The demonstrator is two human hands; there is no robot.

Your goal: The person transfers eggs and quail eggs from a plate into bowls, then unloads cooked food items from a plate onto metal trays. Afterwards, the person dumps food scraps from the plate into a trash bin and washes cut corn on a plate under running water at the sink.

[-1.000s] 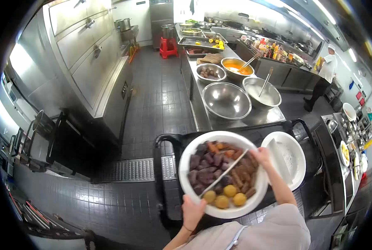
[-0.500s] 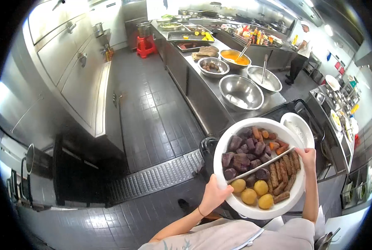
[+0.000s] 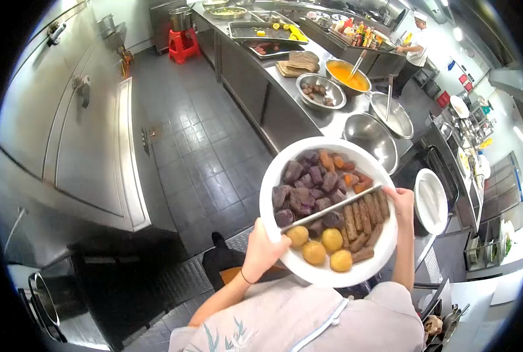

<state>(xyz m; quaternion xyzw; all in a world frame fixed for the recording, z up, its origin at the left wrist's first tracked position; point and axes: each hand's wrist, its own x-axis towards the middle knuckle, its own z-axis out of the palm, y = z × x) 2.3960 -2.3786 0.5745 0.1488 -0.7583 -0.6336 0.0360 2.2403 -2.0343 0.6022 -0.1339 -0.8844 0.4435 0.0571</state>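
Observation:
Level in front of my body, both hands carry a large round white dish point(image 3: 267, 193) with a pale divider bar point(image 3: 308, 218) across it. My left hand point(image 3: 264, 252) grips the near-left rim, thumb over the edge. Around the right rim, by the bar's end, my right hand point(image 3: 401, 204) is closed. Purple chunks like sweet potato point(image 3: 301, 199) fill the far side, beside orange pieces point(image 3: 355, 180). On the near side lie several yellow round potatoes point(image 3: 314, 252) and brown stick-like pieces point(image 3: 364, 218). The fingers under the dish are hidden.
A steel counter point(image 3: 255, 88) runs ahead with an empty steel bowl point(image 3: 370, 141), a bowl of orange liquid point(image 3: 348, 76) and trays point(image 3: 267, 32). A white oval dish point(image 3: 440, 188) stands to the right. Steel cabinets point(image 3: 91, 129) line the left. A co-worker point(image 3: 417, 50) stands far right.
The dish in my hands has shifted left and slightly up in view. My view has turned, and the white oval dish beyond now shows apart from it. A dark-clad leg appears below left.

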